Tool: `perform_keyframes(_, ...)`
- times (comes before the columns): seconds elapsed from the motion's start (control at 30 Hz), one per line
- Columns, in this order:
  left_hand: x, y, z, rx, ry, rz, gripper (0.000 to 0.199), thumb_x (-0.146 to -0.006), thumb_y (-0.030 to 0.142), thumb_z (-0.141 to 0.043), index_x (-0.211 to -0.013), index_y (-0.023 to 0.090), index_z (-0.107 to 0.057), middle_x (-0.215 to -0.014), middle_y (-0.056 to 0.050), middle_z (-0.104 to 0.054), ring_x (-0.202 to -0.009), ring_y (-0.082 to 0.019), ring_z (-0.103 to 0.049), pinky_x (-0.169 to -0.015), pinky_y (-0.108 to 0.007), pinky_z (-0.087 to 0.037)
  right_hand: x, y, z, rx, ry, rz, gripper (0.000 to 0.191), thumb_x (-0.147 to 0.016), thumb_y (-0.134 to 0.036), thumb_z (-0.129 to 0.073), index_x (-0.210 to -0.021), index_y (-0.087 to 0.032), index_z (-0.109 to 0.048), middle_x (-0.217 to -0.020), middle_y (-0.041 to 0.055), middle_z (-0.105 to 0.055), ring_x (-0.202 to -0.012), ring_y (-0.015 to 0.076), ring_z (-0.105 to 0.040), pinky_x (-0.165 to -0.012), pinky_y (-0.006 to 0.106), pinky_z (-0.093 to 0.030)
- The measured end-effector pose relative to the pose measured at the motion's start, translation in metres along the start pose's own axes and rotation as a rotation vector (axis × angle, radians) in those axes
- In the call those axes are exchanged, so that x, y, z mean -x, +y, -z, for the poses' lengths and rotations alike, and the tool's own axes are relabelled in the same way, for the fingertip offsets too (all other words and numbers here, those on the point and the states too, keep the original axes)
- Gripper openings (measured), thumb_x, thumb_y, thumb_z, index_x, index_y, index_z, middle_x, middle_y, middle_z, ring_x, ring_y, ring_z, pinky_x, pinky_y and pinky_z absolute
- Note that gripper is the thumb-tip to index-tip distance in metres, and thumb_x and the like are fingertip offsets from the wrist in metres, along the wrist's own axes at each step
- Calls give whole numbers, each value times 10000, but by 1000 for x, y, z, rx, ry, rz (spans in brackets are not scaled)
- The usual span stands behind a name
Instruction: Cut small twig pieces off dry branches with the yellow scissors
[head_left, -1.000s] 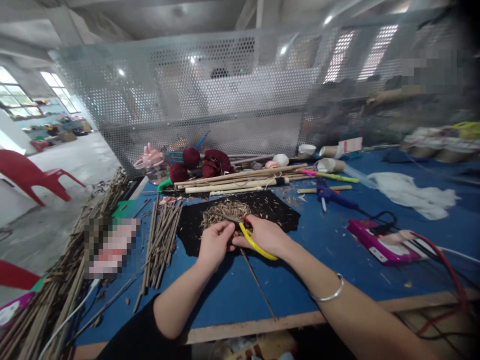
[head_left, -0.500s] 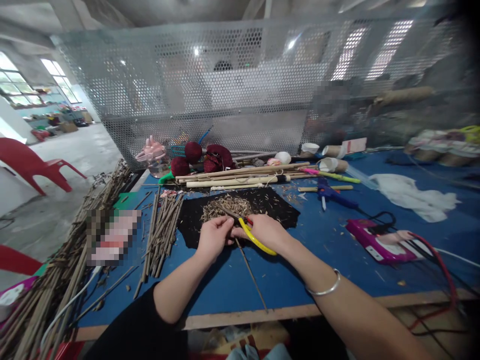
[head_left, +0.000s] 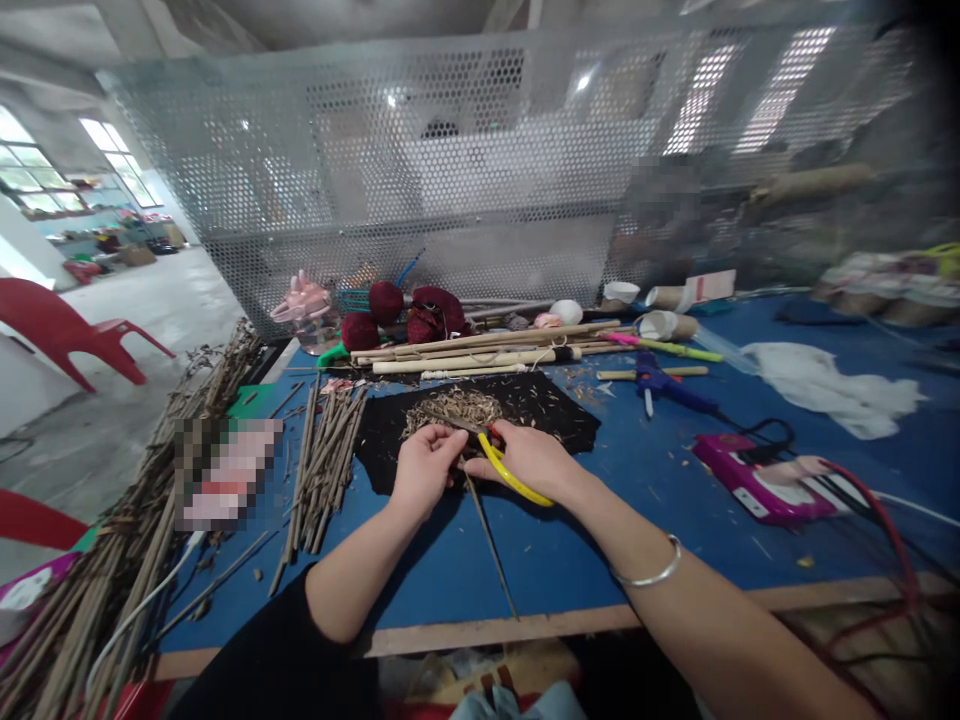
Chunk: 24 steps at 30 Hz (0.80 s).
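Observation:
In the middle of the blue table, my right hand [head_left: 531, 462] is wrapped round yellow-handled shears [head_left: 517, 485], whose dark blades point left. My left hand [head_left: 424, 462] is closed, fingertips pinched on a thin twig [head_left: 491, 550] just below the blades. From my hands the twig slants down toward the table's front edge. Right behind them lies a heap of short brown cut pieces [head_left: 457, 407] on a black cloth [head_left: 555, 400]. Where the blades meet the twig is mostly hidden by my fingers. A bundle of cut sticks [head_left: 328, 460] lies left of the cloth.
Long twigs [head_left: 112, 560] are piled along the left edge. Bamboo rods [head_left: 480, 352] and dark red balls [head_left: 386, 302] lie behind the cloth. To the right are a blue glue gun [head_left: 671, 387], a purple power strip [head_left: 757, 485] with cords, and white cloth [head_left: 832, 388]. A perforated screen [head_left: 480, 170] stands behind.
The lower end of the twig has swung slightly left. Both hands stay in nearly the same place, keeping hold of the twig and the shears.

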<state>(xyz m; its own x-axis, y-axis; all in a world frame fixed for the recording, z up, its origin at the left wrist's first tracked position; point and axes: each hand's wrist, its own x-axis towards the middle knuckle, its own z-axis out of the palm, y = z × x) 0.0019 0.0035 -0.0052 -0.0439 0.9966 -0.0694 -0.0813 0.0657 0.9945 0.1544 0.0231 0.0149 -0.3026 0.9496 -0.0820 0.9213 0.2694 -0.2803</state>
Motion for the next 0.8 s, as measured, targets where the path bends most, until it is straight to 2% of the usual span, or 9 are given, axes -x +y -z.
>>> perform_keyframes(0.17, 2, 1, -1, 85, 5, 55, 390, -628, 471, -630, -778, 114, -579, -604, -11, -569, -449, -58, -476, -363, -146, -371, -1, -3, 1, -46, -14, -35, 568, -658, -724, -412, -841, -205, -553, -827, 65, -633, -762, 203, -586, -553, 239, -317)
perform_keyframes(0.33, 5, 3, -2, 160, -97, 161, 395, -625, 457, -645, -833, 123, -603, -652, -22, -590, -494, -57, -508, -422, -143, -403, -2, 0, 4, -58, 3, -43, 544, -666, -714, -411, -814, -209, -548, -782, 47, -626, -727, 199, -590, -506, 234, -287)
perform_keyframes(0.57, 4, 1, -2, 148, -74, 129, 428, -607, 467, -657, -843, 114, -607, -668, -43, -607, -477, -63, -504, -380, -143, -374, -1, 4, 3, -60, 17, 25, 617, -617, -719, -471, -950, -200, -502, -845, 63, -619, -765, 210, -585, -536, 232, -314)
perform_keyframes(0.8, 4, 0, -2, 108, -81, 125, 381, -619, 443, -653, -809, 116, -605, -603, -17, -586, -448, -58, -485, -349, -135, -351, -1, 3, -2, -45, 42, 18, 624, -632, -724, -450, -947, -187, -498, -847, 78, -617, -755, 208, -582, -552, 244, -313)
